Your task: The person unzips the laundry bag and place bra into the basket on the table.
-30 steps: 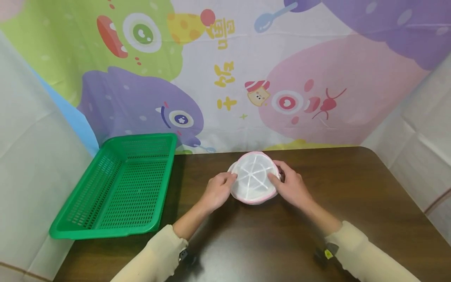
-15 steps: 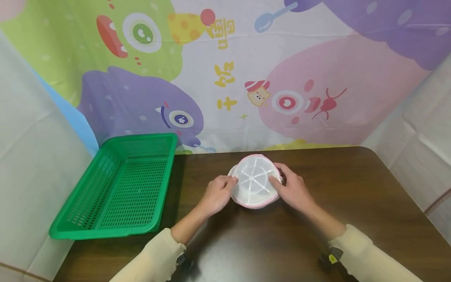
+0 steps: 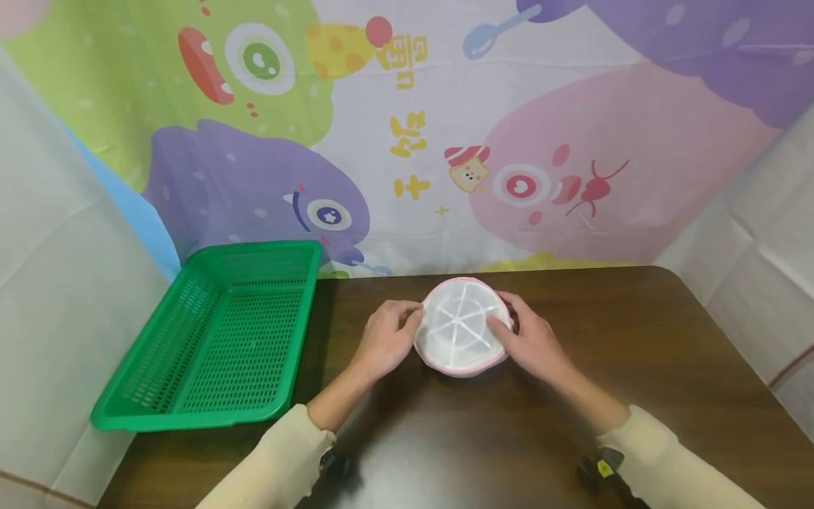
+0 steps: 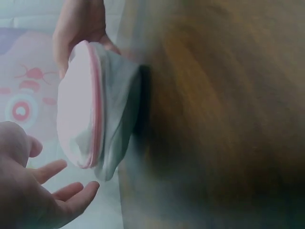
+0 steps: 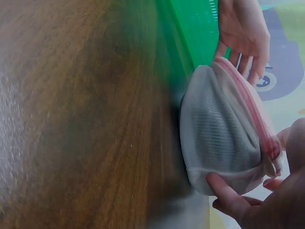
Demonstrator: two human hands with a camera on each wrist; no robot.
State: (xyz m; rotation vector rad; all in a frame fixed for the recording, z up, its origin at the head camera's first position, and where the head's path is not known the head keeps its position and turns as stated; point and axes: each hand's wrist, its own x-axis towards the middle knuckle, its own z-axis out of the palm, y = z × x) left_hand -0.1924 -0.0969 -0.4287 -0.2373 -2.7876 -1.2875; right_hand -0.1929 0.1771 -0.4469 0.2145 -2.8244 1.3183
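A round white mesh laundry bag (image 3: pixel 459 343) with a pink zipper edge sits on the brown table, its top crossed by pale spoke-like strips. My right hand (image 3: pixel 535 339) grips its right side, thumb on the top and fingers against the side. In the right wrist view the bag's grey mesh wall (image 5: pixel 217 129) and the zipper pull (image 5: pixel 273 151) face the camera. My left hand (image 3: pixel 386 338) is at the bag's left edge. Its fingers (image 4: pixel 76 198) look loose and spread in the left wrist view, with a small gap to the bag.
A green perforated plastic basket (image 3: pixel 297 339) stands on the table's left side, near the wall. Behind the table hangs a cartoon-printed cloth (image 3: pixel 439 240). White panels (image 3: pixel 757 205) close in the sides. The brown tabletop (image 3: pixel 458 438) stretches in front of the bag.
My left hand has loosened from the bag's left edge and shifted slightly left. The bag has moved a little toward me and right, still in my right hand.
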